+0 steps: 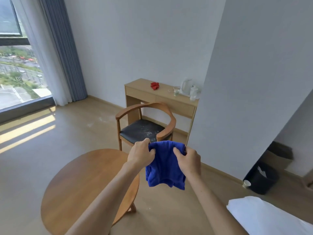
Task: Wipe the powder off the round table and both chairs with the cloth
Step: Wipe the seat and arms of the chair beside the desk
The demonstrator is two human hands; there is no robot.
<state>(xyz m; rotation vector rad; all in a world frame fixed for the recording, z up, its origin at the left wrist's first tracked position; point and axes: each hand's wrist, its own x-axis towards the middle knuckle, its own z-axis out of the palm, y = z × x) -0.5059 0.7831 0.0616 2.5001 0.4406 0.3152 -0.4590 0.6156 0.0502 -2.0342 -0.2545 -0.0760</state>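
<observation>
A blue cloth hangs in the air in front of me, held by both hands at its top edge. My left hand grips its left corner and my right hand grips its right corner. Below and to the left stands the round wooden table; I see no powder on its top. Beyond the cloth a wooden armchair has a black seat speckled with white powder. Only one chair is in view.
A wooden desk against the wall carries a red object, a white kettle and cups. A black waste bin and a paper cup stand at right. White bedding fills the lower right corner. Powder marks the floor near the chair.
</observation>
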